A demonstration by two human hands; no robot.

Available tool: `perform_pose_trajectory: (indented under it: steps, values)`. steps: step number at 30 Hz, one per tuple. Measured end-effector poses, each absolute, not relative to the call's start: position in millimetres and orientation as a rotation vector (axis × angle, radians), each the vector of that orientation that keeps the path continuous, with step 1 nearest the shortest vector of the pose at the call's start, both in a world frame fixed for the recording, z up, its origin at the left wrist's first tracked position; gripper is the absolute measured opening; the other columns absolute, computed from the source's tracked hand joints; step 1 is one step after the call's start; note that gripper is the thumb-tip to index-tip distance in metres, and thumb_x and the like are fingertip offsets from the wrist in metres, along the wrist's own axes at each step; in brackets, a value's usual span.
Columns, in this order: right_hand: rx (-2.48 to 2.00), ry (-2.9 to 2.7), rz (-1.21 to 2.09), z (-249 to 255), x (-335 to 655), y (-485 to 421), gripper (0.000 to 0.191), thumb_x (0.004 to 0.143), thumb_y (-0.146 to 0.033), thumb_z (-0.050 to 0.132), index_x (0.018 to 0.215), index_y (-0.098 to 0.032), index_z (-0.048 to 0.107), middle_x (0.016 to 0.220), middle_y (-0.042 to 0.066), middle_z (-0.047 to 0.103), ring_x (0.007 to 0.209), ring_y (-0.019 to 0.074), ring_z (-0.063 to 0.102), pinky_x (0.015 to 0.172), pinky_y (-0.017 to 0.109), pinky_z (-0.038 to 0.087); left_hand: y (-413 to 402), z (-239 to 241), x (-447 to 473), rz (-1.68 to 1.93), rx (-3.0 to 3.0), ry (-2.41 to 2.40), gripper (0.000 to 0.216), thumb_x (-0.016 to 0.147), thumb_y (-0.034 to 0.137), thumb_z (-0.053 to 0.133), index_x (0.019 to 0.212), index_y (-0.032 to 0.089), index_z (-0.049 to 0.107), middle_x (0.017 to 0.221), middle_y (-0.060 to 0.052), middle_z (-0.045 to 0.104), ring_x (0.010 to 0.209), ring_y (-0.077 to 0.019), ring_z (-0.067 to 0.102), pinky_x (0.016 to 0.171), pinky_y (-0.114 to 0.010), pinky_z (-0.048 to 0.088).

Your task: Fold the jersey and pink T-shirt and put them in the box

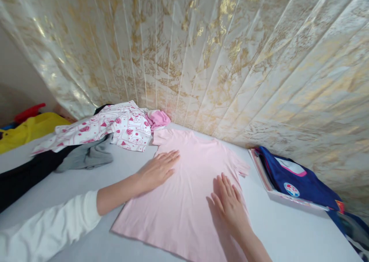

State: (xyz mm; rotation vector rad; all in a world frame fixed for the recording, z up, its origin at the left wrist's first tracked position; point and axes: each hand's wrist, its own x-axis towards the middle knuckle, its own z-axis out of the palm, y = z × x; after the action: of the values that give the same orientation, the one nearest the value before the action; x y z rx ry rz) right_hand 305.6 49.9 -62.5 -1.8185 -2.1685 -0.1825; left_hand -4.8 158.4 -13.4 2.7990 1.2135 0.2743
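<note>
A pale pink T-shirt (190,200) lies spread out on a white surface, its neck toward the curtain and its hem toward me. My left hand (158,170) rests flat on the shirt's upper left part, fingers stretched out. Over the right side of the shirt is my right hand (229,200), fingers extended and slightly apart, casting a shadow on the fabric. Whether that palm touches the cloth I cannot tell. Neither hand grips anything.
Left of the shirt lie a white garment with pink prints (129,125), a bright pink cloth (158,118), a grey garment (89,154) and a yellow cloth (34,127). At right, a box (296,201) holds folded dark blue clothing (308,181). A gold-patterned curtain (184,54) hangs behind.
</note>
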Motion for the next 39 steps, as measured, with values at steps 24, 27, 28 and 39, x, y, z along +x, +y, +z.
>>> perform_pose_trajectory:
  steps: [24, 27, 28, 39]
  values:
    - [-1.772, -2.142, 0.314, 2.7, 256.4, 198.9, 0.039, 0.094, -0.024, 0.037, 0.121, -0.02, 0.065, 0.121, 0.01, 0.068, 0.115, 0.0225, 0.062, 0.097, 0.036, 0.047, 184.0, -14.8, 114.5, 0.181, 2.61, 1.503, 0.06, 0.084, 0.014, 0.047, 0.142, 0.002, 0.041, 0.151, -0.023, 0.029, 0.14, -0.0336, 0.029, 0.112, -0.048, 0.028]
    - [-1.745, -2.096, 0.274, -4.7, 248.1, 228.8, 0.045, 0.093, -0.016, 0.031, 0.12, -0.021, 0.066, 0.113, 0.01, 0.071, 0.104, 0.0214, 0.068, 0.088, 0.033, 0.053, 200.5, -25.2, 122.6, 0.247, 2.586, 1.58, 0.057, 0.085, 0.015, 0.046, 0.14, 0.0, 0.044, 0.149, -0.023, 0.034, 0.138, -0.0342, 0.033, 0.109, -0.048, 0.034]
    - [-1.725, -2.087, 0.262, -11.6, 247.9, 231.2, 0.047, 0.093, -0.016, 0.029, 0.123, -0.022, 0.064, 0.116, 0.009, 0.07, 0.107, 0.0209, 0.067, 0.089, 0.033, 0.052, 204.9, -29.4, 118.4, 0.279, 2.589, 1.585, 0.055, 0.087, 0.016, 0.044, 0.141, 0.002, 0.044, 0.149, -0.021, 0.035, 0.138, -0.0324, 0.034, 0.109, -0.047, 0.034]
    - [-2.32, -1.986, -0.065, -57.1, 318.6, 216.3, 0.062, 0.095, -0.04, 0.034, 0.146, -0.005, 0.034, 0.154, 0.015, 0.027, 0.144, 0.0282, 0.023, 0.115, 0.045, 0.022, 256.5, -42.1, 44.4, 0.33, 2.585, 1.846, 0.053, 0.097, 0.035, 0.041, 0.144, 0.011, 0.04, 0.153, -0.011, 0.031, 0.142, -0.0234, 0.028, 0.113, -0.041, 0.026]
